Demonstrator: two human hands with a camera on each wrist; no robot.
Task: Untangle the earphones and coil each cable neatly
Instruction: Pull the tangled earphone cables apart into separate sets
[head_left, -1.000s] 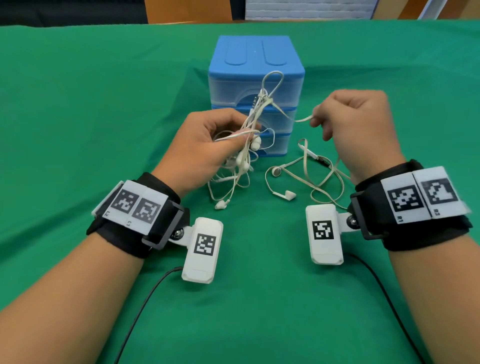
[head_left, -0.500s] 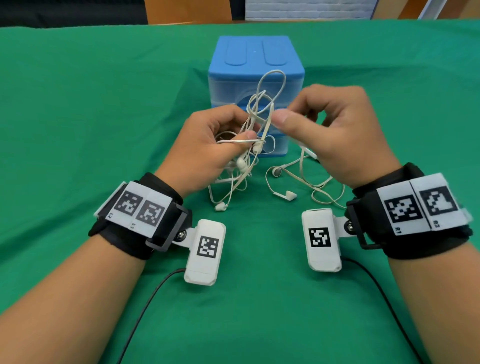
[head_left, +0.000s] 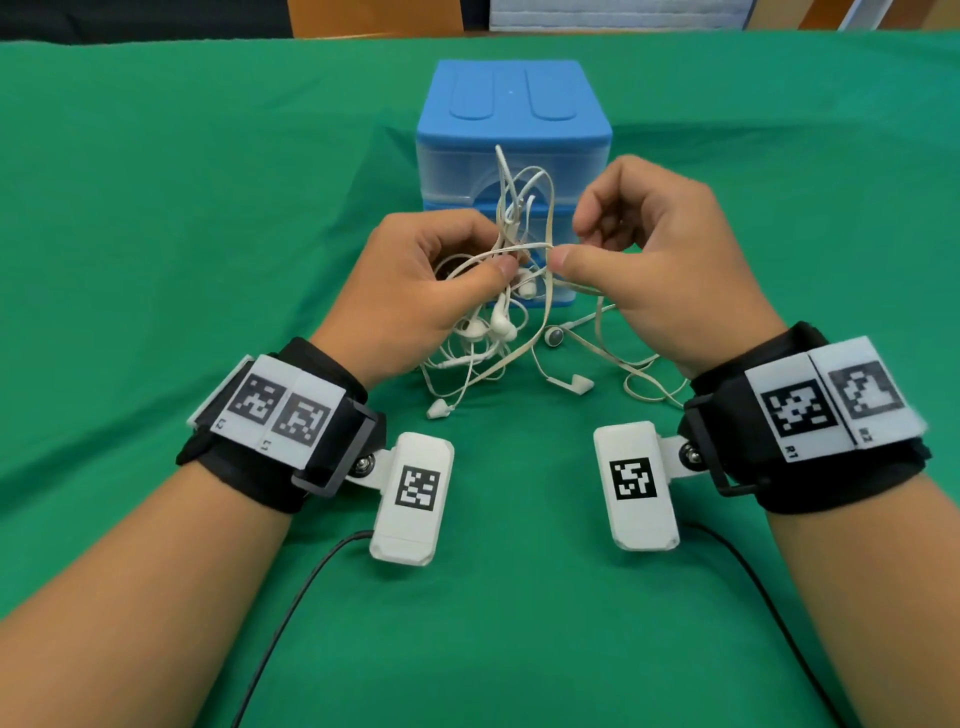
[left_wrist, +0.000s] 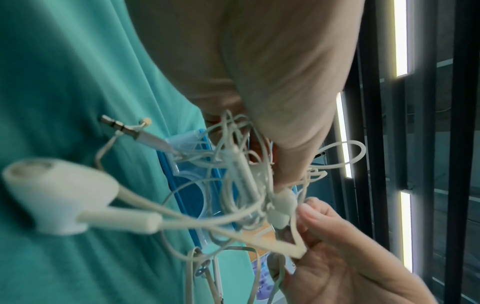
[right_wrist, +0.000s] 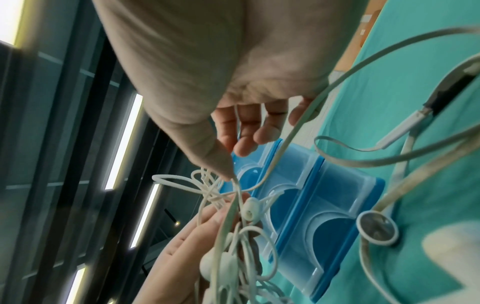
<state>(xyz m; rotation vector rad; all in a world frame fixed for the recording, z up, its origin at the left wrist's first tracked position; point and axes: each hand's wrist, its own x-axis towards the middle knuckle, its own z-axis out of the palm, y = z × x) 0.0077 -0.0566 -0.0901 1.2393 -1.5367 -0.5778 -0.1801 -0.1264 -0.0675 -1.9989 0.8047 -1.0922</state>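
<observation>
White and cream earphone cables (head_left: 511, 291) hang knotted in a tall bundle above the green tablecloth (head_left: 182, 208), in front of the blue drawer box (head_left: 511, 111). Loops stand up; earbuds dangle down to the cloth. My left hand (head_left: 415, 291) grips the tangle's middle, thumb clamped across. My right hand (head_left: 660, 260) pinches a flat strand beside it.

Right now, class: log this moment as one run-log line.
left hand: grips earphone tangle | right hand: pinches a strand | drawer box: behind | coiling: not started
</observation>
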